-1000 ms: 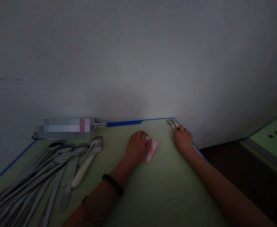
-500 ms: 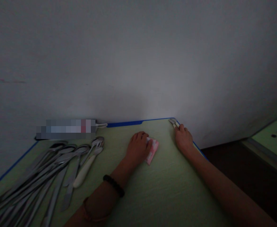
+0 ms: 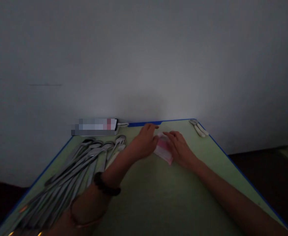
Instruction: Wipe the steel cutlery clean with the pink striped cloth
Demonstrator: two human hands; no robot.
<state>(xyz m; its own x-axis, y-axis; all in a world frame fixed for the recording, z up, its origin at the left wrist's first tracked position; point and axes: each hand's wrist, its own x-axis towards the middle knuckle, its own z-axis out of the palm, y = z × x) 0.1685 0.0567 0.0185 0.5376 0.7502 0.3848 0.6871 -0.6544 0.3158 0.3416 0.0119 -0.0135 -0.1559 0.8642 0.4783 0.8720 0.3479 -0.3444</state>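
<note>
A pink and white folded cloth (image 3: 163, 150) lies near the far edge of the green table (image 3: 173, 196). My left hand (image 3: 145, 140) rests on its left side, fingers curled over it. My right hand (image 3: 179, 148) grips its right side, fingers bent around the cloth. A white-handled utensil (image 3: 198, 127) lies alone at the table's far right corner, apart from both hands.
Several metal spoons and knives (image 3: 85, 164) lie in a pile on the left half of the table. A blurred packet (image 3: 94, 127) sits against the grey wall. The table has a blue rim (image 3: 144, 124); dark floor lies to the right.
My right hand let go of the white-handled utensil at the corner and moved left onto the cloth. The camera view shifted, so the table sits further right.
</note>
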